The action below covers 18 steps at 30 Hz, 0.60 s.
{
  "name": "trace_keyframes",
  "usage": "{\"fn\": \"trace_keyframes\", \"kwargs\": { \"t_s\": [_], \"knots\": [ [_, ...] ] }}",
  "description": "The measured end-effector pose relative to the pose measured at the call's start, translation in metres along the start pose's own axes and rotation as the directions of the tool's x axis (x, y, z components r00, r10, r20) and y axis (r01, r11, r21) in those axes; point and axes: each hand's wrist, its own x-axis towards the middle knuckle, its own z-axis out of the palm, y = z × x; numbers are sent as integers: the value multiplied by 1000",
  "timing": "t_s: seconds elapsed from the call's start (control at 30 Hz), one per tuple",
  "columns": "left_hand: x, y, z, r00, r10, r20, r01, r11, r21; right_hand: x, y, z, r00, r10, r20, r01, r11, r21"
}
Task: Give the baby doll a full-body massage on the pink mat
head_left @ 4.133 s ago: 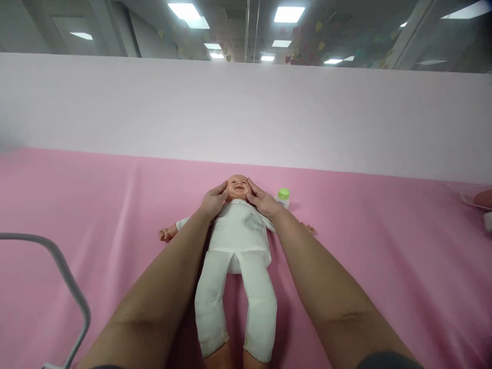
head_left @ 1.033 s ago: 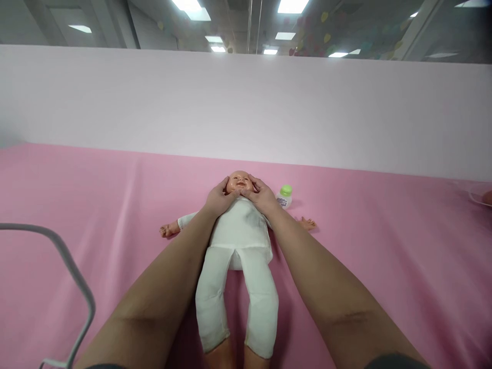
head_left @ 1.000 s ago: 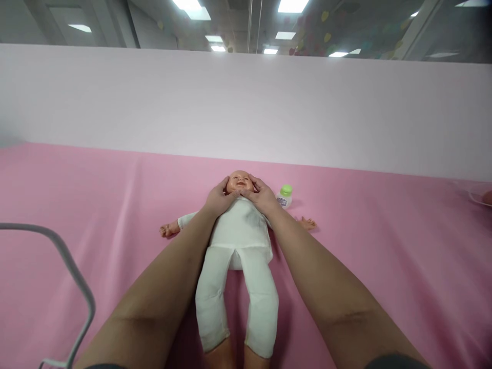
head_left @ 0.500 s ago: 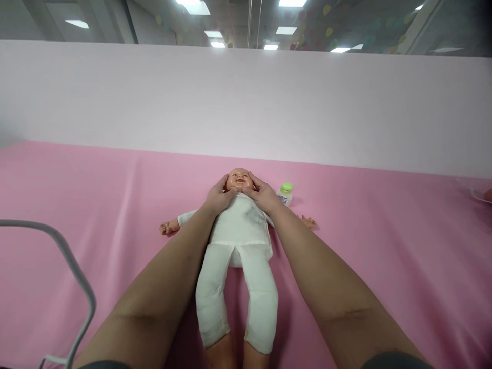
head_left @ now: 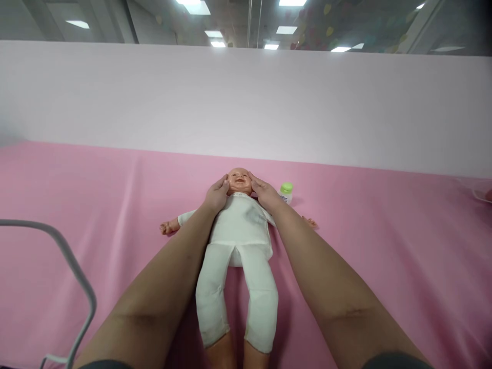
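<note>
A baby doll (head_left: 242, 220) in a white cloth top and trousers lies on its back, its head away from me and its arms spread. My left hand (head_left: 217, 196) cups one side of the doll's head (head_left: 239, 181), thumb beside the cheek. On the other side, my right hand (head_left: 265, 193) holds the head the same way, fingertips near the temple. The undersides of the fingers are hidden. Just beyond my right wrist stands a small white bottle (head_left: 286, 191) with a green cap, partly covered by the wrist.
Pink sheeting (head_left: 126, 205) with soft folds covers the surface. A white wall (head_left: 246, 102) rises behind it, with glass (head_left: 246, 25) above. A grey bent tube (head_left: 82, 282) stands at the lower left. A clear container (head_left: 480, 195) is cut off at the right edge.
Both thumbs have moved from beneath the doll's chin outward to the sides of its face. The doll and bottle stay where they were.
</note>
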Motion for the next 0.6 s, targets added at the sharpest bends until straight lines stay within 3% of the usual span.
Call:
{"fn": "trace_keyframes", "kwargs": {
  "t_s": [0.17,0.3,0.4,0.6],
  "knots": [
    [-10,16,-3,999,-14,29,9,986,169,-5,-11,3,997,-60,-40,52,986,-159],
    [-15,25,-5,997,-40,69,19,960,279,-6,-12,10,994,-51,-95,35,986,-162],
    [-15,26,-5,996,-26,91,1,962,272,-5,-9,13,990,-36,-137,16,990,-140],
    [-13,24,-4,996,-23,82,3,974,227,0,-1,9,995,-64,-82,53,990,-131]
  ]
}}
